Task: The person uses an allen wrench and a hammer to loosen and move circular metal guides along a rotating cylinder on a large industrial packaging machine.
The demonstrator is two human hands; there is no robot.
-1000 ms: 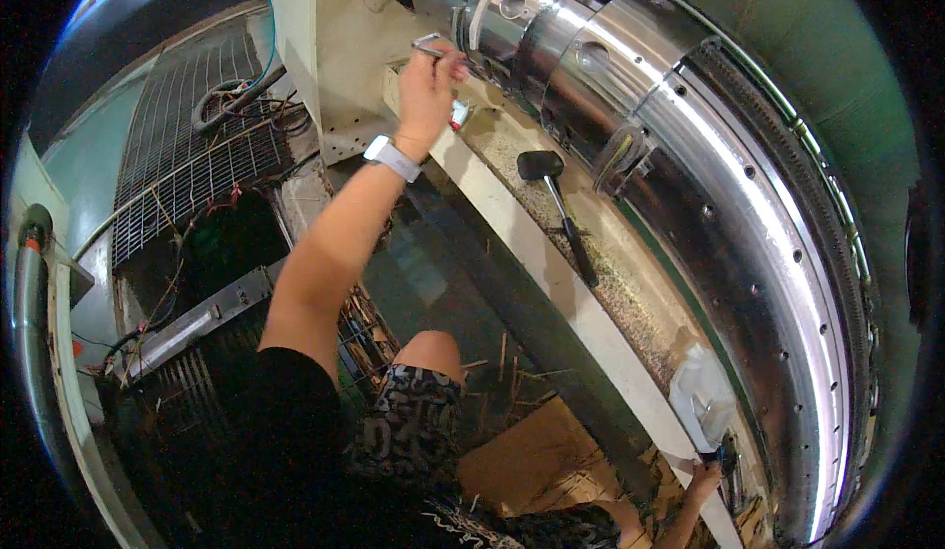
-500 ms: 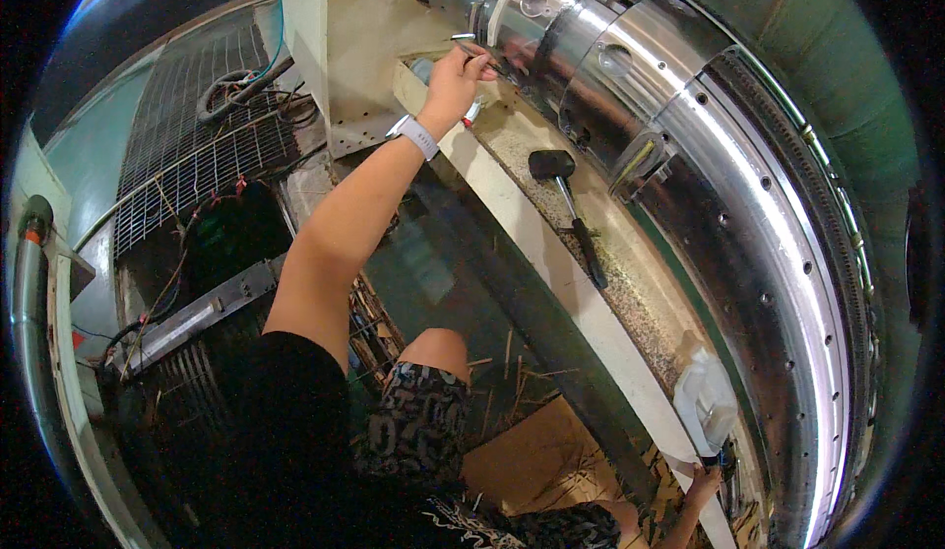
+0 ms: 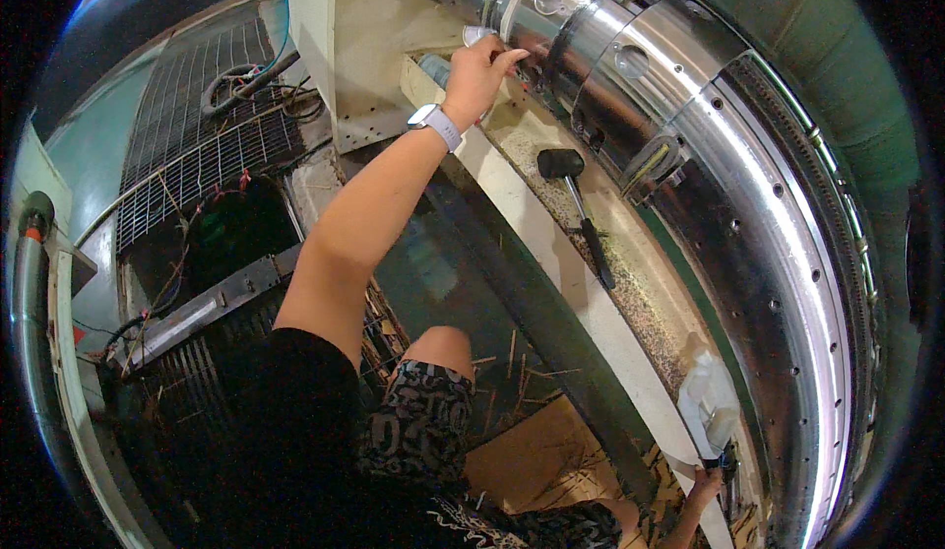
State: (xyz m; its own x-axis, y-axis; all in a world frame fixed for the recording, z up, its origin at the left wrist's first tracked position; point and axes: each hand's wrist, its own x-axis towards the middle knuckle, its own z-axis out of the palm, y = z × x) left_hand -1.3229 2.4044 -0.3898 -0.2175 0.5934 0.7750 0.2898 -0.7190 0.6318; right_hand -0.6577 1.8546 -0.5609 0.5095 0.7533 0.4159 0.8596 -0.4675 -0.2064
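Note:
My left hand [image 3: 479,78] reaches to the lower flank of a large shiny metal cylinder [image 3: 679,96]. Its thumb and fingers are pinched together, closed on something too small and blurred to make out. A pale, shiny piece [image 3: 477,34] shows just beyond the knuckles. At the lower right, my right hand [image 3: 703,490] rests at the edge of a cream-coloured trough [image 3: 566,244], by a dark object; its fingers are mostly hidden. Beside it lies a clear plastic bag [image 3: 707,403]. A black-headed mallet [image 3: 562,164] lies in the trough between my hands.
A grey-blue cylindrical object [image 3: 433,67] sits at the trough's far end. Below are cardboard [image 3: 532,455] and scattered thin sticks. Metal grating [image 3: 187,145] with loose cables and a dark opening [image 3: 231,229] lies to the left. A steel pipe [image 3: 31,293] stands at the far left.
My left hand has turned and shifted slightly right along the cylinder; a thin metal rod seen in its fingers earlier no longer shows clearly. The view shifted slightly. My right hand stays at the trough edge.

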